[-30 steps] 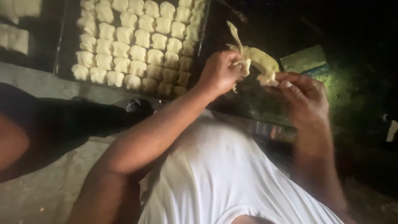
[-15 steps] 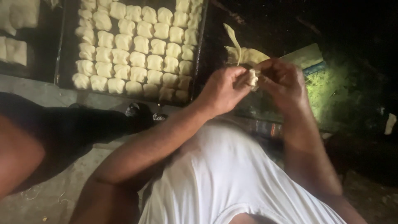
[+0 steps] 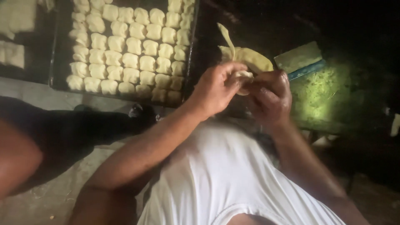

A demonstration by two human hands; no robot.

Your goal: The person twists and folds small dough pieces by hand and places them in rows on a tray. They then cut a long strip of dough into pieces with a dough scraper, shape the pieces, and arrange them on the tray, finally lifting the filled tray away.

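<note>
Since the earlier frame your right hand has closed in to meet your left hand, and the dough piece sits lower between them. You pinch the dough with both hands, its thin tail pointing up. It hangs just right of the dark tray, which is filled with rows of pale dough lumps.

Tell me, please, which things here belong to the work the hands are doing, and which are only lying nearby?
In the work:
- left hand
- right hand
- piece of pale dough, pinched between both hands

Only nearby:
- dark tray filled with rows of dough pieces
- green board
- second tray at the left edge
</note>
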